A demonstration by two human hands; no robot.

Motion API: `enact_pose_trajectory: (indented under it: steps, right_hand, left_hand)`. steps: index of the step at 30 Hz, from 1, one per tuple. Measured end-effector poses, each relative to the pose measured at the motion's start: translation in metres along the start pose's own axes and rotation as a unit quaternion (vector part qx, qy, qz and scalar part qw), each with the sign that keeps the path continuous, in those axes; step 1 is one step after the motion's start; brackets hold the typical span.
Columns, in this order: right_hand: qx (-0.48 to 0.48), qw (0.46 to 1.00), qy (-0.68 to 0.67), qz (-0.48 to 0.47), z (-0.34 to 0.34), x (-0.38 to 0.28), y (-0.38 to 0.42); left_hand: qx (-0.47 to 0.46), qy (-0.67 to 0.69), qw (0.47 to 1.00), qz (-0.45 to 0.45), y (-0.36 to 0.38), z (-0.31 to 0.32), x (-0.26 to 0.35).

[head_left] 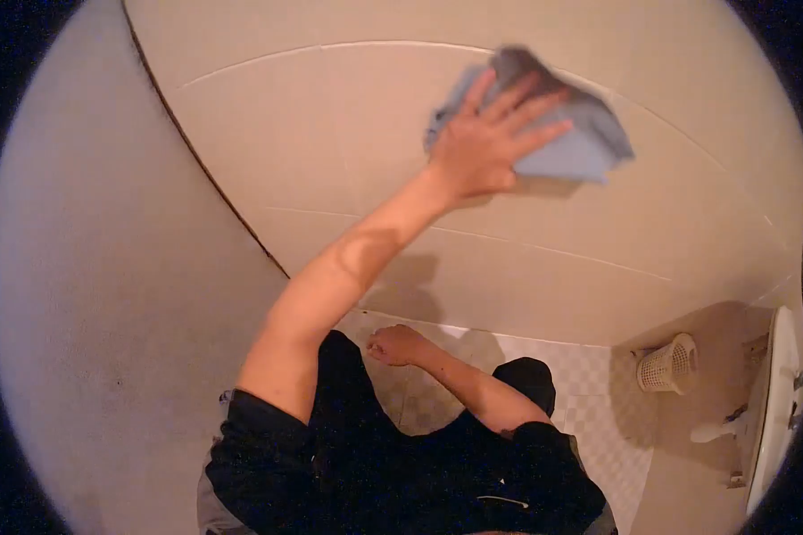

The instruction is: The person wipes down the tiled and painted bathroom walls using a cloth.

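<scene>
Fingers spread, my left hand (480, 147) lies flat over a grey-blue cloth (567, 159) and presses it against the beige tiled wall (401, 116). The cloth is bunched and folded, with a darker grey part along its top and right edge. Slight blur covers the hand and the cloth. Lower down, my right hand (393, 345) hangs near my knees, above the tiled floor. Its fingers are curled into a loose fist, and nothing shows in it. It is well apart from the cloth.
A plain grey surface (116, 294) fills the left side, bordered by a dark seam. On the right, a white basin (781, 392) with metal taps juts from the wall. A woven plastic basket (667, 366) is near the floor corner. My dark-clothed legs are below.
</scene>
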State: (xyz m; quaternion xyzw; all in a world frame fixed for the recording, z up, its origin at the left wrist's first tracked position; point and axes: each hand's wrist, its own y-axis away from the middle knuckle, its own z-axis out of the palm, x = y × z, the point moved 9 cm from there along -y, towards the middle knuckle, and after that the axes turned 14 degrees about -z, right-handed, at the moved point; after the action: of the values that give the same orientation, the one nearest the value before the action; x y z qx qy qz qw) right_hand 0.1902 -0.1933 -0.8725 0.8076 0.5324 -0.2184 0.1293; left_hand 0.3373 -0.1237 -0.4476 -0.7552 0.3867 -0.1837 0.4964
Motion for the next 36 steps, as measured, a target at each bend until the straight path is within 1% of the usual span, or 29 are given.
enact_pose_trajectory:
  steps: [2, 4, 6, 8, 10, 12, 14, 15, 16, 18, 20, 22, 23, 25, 26, 28, 30, 32, 34, 36]
  right_hand:
    - [0.005, 0.999, -0.025, 0.036, -0.017, -0.008, 0.003]
    - [-0.016, 0.999, -0.023, 0.039, -0.003, -0.002, 0.002]
    - [-0.035, 0.998, -0.020, 0.043, 0.008, 0.005, 0.001]
    - [-0.017, 0.999, -0.032, 0.028, 0.003, 0.001, 0.000]
    - [-0.032, 0.999, -0.020, 0.037, 0.001, -0.001, 0.002]
    - [-0.047, 0.998, -0.006, 0.045, 0.002, 0.001, 0.000]
    - [-0.073, 0.996, 0.001, 0.041, 0.013, 0.008, -0.004]
    - [-0.075, 0.996, 0.001, 0.042, 0.015, 0.006, -0.004]
    - [-0.060, 0.997, -0.012, 0.043, 0.010, 0.003, -0.003]
    - [-0.045, 0.998, -0.022, 0.042, 0.005, 0.003, -0.006]
    - [-0.076, 0.995, -0.016, 0.055, 0.014, 0.010, -0.006]
    - [-0.066, 0.997, -0.014, 0.037, 0.024, 0.017, -0.006]
    - [-0.053, 0.998, -0.016, 0.022, 0.025, 0.017, -0.007]
    - [-0.054, 0.998, -0.019, 0.029, 0.014, 0.011, -0.006]
    - [-0.052, 0.998, -0.022, 0.037, 0.011, 0.010, -0.005]
    - [-0.044, 0.998, -0.018, 0.032, 0.017, 0.013, -0.005]
    - [-0.038, 0.999, -0.014, 0.029, 0.020, 0.017, -0.002]
    - [-0.048, 0.998, 0.001, 0.048, 0.019, 0.023, -0.002]
    - [-0.035, 0.999, -0.014, 0.038, 0.028, 0.030, -0.001]
    - [-0.022, 0.999, -0.028, 0.023, 0.029, 0.024, 0.007]
  left_hand:
    - [-0.027, -0.011, 0.999, 0.019, 0.039, 0.016, 0.005]
    - [-0.138, -0.021, 0.990, 0.006, 0.092, 0.033, -0.007]
    - [-0.179, -0.104, 0.978, -0.010, 0.158, 0.049, -0.034]
    - [-0.142, 0.041, 0.984, -0.095, 0.187, 0.027, -0.075]
    - [-0.201, -0.044, 0.961, -0.183, 0.237, 0.038, -0.128]
    - [-0.121, -0.028, 0.969, -0.214, 0.221, 0.000, -0.149]
    - [0.002, -0.072, 0.978, -0.197, 0.189, -0.025, -0.168]
    - [0.055, -0.079, 0.968, -0.230, 0.167, -0.040, -0.177]
    - [0.107, -0.087, 0.955, -0.262, 0.138, -0.055, -0.180]
    - [0.172, -0.036, 0.954, -0.242, 0.075, -0.084, -0.162]
    - [0.180, -0.029, 0.970, -0.162, 0.034, -0.088, -0.136]
    - [0.104, -0.062, 0.986, -0.114, 0.019, -0.070, -0.112]
    - [0.069, -0.082, 0.991, -0.083, 0.023, -0.057, -0.103]
    - [0.021, -0.042, 0.998, -0.048, 0.050, -0.036, -0.097]
    - [-0.028, -0.049, 0.997, -0.053, 0.073, -0.023, -0.098]
    - [-0.065, -0.109, 0.989, -0.072, 0.133, 0.000, -0.119]
    - [-0.028, -0.054, 0.984, -0.169, 0.182, -0.011, -0.155]
    - [0.096, -0.078, 0.971, -0.203, 0.222, -0.023, -0.210]
    - [0.197, -0.051, 0.934, -0.295, 0.204, -0.062, -0.240]
    - [0.264, -0.060, 0.905, -0.328, 0.169, -0.088, -0.255]
